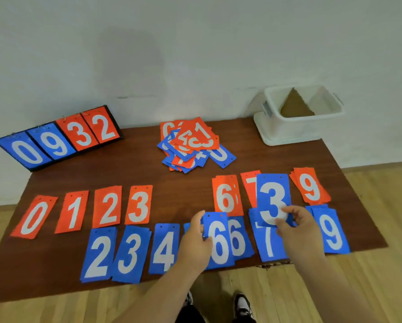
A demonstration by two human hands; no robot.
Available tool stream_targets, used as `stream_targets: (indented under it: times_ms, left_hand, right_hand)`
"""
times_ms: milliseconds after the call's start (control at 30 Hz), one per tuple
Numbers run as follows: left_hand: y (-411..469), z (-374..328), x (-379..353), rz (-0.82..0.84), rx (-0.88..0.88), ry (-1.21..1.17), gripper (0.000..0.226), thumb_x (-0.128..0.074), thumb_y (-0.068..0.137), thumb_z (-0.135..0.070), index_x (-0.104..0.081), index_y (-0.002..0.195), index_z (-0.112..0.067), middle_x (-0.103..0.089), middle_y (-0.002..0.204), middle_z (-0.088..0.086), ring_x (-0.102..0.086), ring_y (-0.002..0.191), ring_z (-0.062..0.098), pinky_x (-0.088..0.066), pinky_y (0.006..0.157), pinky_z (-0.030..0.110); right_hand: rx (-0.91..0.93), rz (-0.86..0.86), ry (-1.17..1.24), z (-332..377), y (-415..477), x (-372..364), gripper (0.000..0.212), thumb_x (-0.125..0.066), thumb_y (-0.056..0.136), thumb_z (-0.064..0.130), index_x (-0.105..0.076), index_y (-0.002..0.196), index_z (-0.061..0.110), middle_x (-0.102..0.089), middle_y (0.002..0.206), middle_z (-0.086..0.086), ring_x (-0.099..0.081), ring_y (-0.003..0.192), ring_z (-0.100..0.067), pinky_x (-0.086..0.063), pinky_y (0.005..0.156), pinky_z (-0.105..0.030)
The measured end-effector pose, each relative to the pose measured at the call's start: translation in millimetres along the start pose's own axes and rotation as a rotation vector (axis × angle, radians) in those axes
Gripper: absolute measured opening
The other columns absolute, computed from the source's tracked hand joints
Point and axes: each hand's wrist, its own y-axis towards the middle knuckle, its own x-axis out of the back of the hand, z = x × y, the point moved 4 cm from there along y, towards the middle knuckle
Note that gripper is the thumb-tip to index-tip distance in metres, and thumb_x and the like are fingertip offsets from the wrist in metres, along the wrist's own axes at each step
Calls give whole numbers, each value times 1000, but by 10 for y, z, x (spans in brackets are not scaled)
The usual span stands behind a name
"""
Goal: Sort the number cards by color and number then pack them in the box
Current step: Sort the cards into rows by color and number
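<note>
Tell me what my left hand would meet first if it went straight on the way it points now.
Probably the orange 6 card lying just beyond it on the brown wooden table. The left hand, gripping a blue 6 card, points forward and slightly right; its height is unclear.

One view here, from the head of a person standing at the near edge of the table (176,180), facing forward and tilted down. It's a wide lens: the table edges splay outward and the wall (195,43) fills the far top of the frame. Closest in, the left hand (194,243) gripping the blue 6 card (218,243) and the right hand (297,227) pinching the blue 3 card (273,194) sit just right of centre. The white box (288,127) is far right, the scoreboard (55,141) far left. Wooden floor (370,287) wraps both sides, and the shoes (243,304) show straight below the lens.
</note>
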Motion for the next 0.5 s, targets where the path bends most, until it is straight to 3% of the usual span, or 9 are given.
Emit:
stream_targets:
  times_ms: [100,233,333,433,500]
  left_hand:
    - [30,36,-303,63,-24,76,72,-56,101,-12,-23,159,-39,-60,121,1,-66,98,16,-46,64,21]
    - [41,22,-590,113,-47,122,73,-53,101,-11,-19,159,-39,-55,89,-9,-56,62,13,-39,51,20]
    - [83,13,-714,72,-69,210,72,-52,101,-11,-19,161,-34,-56,82,-7,-53,60,11,-34,49,18]
    - [166,39,-836,7,-83,288,71,-52,102,-13,-19,162,-32,-65,96,2,-48,58,9,-34,48,18]
    - [217,46,-886,-50,-99,373,72,-55,100,-13,-21,162,-30,-63,107,-1,-55,71,9,-41,55,17]
  right_hand:
    - [-83,-33,13,-265,-34,185,22,-66,97,14,-58,99,34,-62,104,19,-68,74,-41,-58,58,-50]
    - [-131,-11,10,-510,-94,315,21,-66,96,20,-58,99,39,-63,114,24,-72,83,-39,-60,63,-53]
    - [-146,20,-15,-586,-92,383,21,-67,96,20,-59,99,39,-61,103,28,-73,85,-37,-61,65,-51]
    - [-128,66,-50,-635,-35,426,20,-67,97,19,-58,101,37,-59,104,27,-73,80,-32,-59,56,-42]
    - [-123,97,-44,-667,15,446,19,-66,98,20,-57,102,35,-59,110,24,-72,77,-22,-56,49,-30]
